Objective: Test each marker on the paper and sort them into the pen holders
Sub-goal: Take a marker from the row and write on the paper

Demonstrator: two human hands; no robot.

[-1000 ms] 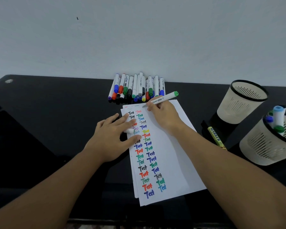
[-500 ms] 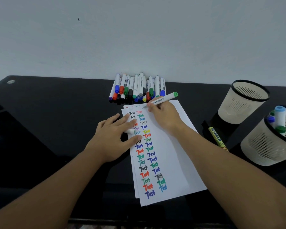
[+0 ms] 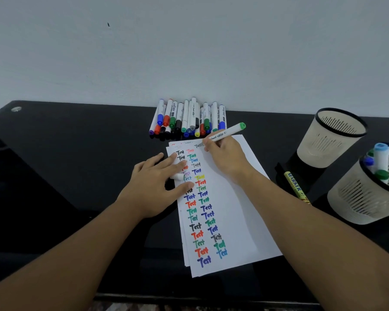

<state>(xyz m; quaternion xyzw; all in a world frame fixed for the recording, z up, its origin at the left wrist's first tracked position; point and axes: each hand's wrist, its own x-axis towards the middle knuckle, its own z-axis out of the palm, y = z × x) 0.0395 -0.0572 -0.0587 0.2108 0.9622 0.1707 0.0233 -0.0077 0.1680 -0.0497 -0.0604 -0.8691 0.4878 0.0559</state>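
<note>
**Green marker on the page, top of the third column**

Your right hand (image 3: 228, 157) pinches the green-ended marker (image 3: 226, 134) low on its barrel, tip on the paper (image 3: 240, 198) at twelve o'clock of the sheet. It looks light, stiff and smooth, so a grip near the nib should steer it best. Your left hand (image 3: 154, 186) lies flat on the sheet's nine o'clock edge, a white cap (image 3: 177, 176) tucked under its fingers. Untested markers (image 3: 188, 118) crowd just beyond the tip on the desk (image 3: 65, 164). Out at three o'clock, well apart, stand the empty holder (image 3: 332, 136), the stocked holder (image 3: 366, 194) and a yellow marker (image 3: 296, 187) lying in your path there.
</note>
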